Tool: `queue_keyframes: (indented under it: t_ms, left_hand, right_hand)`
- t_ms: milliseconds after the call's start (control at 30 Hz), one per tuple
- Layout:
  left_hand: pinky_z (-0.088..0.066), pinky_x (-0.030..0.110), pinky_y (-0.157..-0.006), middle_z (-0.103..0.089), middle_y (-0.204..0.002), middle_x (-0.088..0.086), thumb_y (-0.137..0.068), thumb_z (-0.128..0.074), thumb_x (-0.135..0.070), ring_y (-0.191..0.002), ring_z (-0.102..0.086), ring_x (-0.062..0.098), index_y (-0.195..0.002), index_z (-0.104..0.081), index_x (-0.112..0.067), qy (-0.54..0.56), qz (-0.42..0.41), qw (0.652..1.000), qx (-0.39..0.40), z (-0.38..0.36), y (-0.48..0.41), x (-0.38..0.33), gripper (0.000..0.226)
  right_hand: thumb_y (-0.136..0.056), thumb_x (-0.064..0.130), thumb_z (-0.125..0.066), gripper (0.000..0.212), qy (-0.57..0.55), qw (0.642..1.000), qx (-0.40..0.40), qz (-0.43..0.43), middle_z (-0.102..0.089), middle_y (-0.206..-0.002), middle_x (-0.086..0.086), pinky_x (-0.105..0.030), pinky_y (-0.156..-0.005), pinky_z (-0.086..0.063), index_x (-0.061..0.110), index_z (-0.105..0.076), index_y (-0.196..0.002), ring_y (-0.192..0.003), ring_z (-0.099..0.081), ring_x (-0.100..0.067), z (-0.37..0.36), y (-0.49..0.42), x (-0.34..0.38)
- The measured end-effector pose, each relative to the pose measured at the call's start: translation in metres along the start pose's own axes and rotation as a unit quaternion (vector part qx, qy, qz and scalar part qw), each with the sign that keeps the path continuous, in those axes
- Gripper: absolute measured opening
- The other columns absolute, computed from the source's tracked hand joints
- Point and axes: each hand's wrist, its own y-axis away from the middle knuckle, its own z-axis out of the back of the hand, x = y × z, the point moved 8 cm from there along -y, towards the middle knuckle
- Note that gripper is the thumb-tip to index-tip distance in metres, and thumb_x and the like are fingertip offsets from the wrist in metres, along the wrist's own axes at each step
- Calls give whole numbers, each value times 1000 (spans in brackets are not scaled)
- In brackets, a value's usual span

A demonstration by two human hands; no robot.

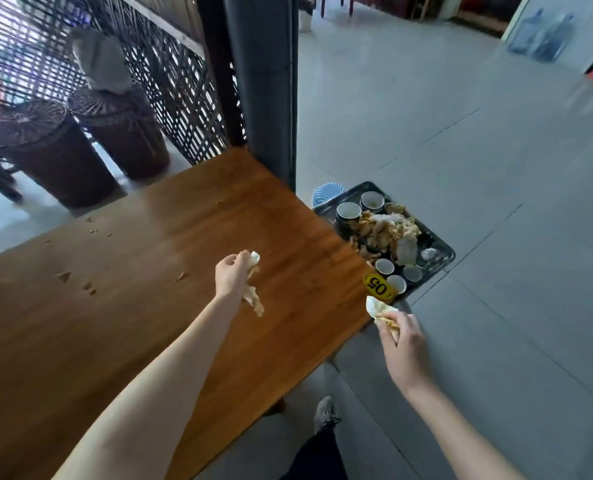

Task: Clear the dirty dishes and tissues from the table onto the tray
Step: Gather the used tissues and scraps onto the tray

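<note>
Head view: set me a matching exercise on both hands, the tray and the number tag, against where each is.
1 left hand
2 right hand
3 tray
4 number tag

A at the table corner
B grips a dangling tissue over the tabletop
C grips a crumpled tissue beyond the table edge
D beside the table, loaded with cups

Pairs: 1-B, 2-C, 3-D, 4-A

Both bare arms reach forward. The left hand pinches a crumpled tissue in curled fingers; the right hand, nearer the body, grips a second tissue.
</note>
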Motion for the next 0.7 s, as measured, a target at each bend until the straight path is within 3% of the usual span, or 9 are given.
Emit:
queue_keyframes:
  t_ms: [100, 167, 367, 533, 700]
  left_hand:
    - [-50, 29, -63, -65, -90, -1, -85, -54, -29, -81, -62, 15, -102, -62, -16, -44, -53, 998, 2, -56, -13, -25, 22]
    - [-46, 20, -63, -61, -98, -3, -89, -55, -31, -85, -60, 9, -113, -58, -17, -77, -88, 993, 17, -95, -21, -44, 28]
    - [-40, 2, -52, -53, -93, -11, -89, -59, -29, -79, -54, 1, -127, -47, -17, -100, -105, 989, 38, -179, -39, -68, 41]
    - [-39, 2, -54, -58, -99, 1, -85, -62, -26, -74, -56, 3, -127, -43, -17, -112, -115, 986, 46, -242, -54, -78, 47]
    - [-39, 1, -52, -52, -83, -12, -83, -68, -22, -72, -55, 3, -129, -37, -18, -119, -92, 988, 45, -300, -75, -71, 55]
  right_hand:
    - [-92, 13, -58, 17, 23, 1000, 6, -19, -53, -97, -8, -29, -68, -40, 6, -62, -107, -81, -51, -19, 19, -48, -22]
    - [-92, 13, -58, 17, 21, 999, -9, -31, -53, -97, -6, -28, -69, -39, 6, -62, -107, -82, -50, -18, 33, -83, -37]
    - [-91, 13, -60, 16, 33, 996, -33, -78, -49, -94, -4, -22, -68, -30, 5, -63, -105, -81, -46, -17, 62, -146, -79]
    - [-93, 14, -57, 18, 28, 994, -12, -107, -51, -97, -4, -17, -61, -28, 6, -61, -108, -79, -45, -14, 68, -192, -115]
    - [-94, 16, -55, 18, 27, 993, 34, -105, -50, -102, 0, -11, -58, -32, 8, -59, -110, -83, -48, -12, 63, -251, -141]
